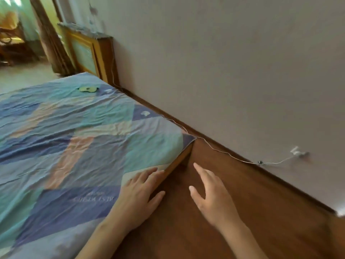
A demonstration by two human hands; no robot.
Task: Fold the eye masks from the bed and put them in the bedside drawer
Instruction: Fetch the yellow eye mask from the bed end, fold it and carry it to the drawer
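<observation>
A green eye mask (87, 88) with pale spots lies flat near the far corner of the bed (61, 131), which wears a blue, teal and peach patchwork cover. My left hand (139, 193) rests open at the near right edge of the bed, fingers spread on the cover and the wooden frame. My right hand (211, 195) hovers open over the brown wooden surface (242, 212) beside the bed, holding nothing. Both hands are far from the mask. No drawer shows in this view.
A grey wall (224, 62) runs along the right. A thin white cable (224, 153) trails along its base to a plug (296, 151). A wooden radiator cover (89, 51) and brown curtain (50, 40) stand beyond the bed's far corner.
</observation>
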